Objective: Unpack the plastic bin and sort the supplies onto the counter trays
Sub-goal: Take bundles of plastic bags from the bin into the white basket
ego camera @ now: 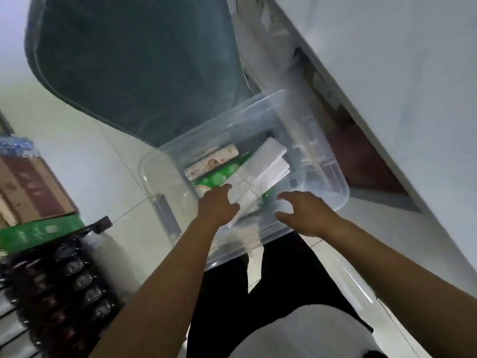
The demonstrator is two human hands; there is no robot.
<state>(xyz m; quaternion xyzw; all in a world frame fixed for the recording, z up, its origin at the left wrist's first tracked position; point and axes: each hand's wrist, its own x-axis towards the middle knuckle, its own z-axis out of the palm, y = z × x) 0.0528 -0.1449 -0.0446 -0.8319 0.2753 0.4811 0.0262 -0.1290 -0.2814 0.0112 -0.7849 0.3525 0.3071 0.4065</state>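
A clear plastic bin point(333, 177) stands on the pale tiled floor in front of me. Inside lie a cream and white box point(211, 161), a green patterned pack point(219, 175) and folded white plastic bags point(263, 166). My left hand point(219, 205) reaches into the bin, its fingers resting on the white bags and the green pack; whether it grips them is unclear. My right hand point(302, 210) hovers over the bin's near right part with fingers spread and nothing in it.
A large dark teal cushion-like thing point(136, 63) lies just behind the bin. A white counter or cabinet edge point(387, 86) runs along the right. Cardboard boxes point(33, 187), a green carton point(38, 232) and dark shrink-wrapped bottles point(59, 288) crowd the left.
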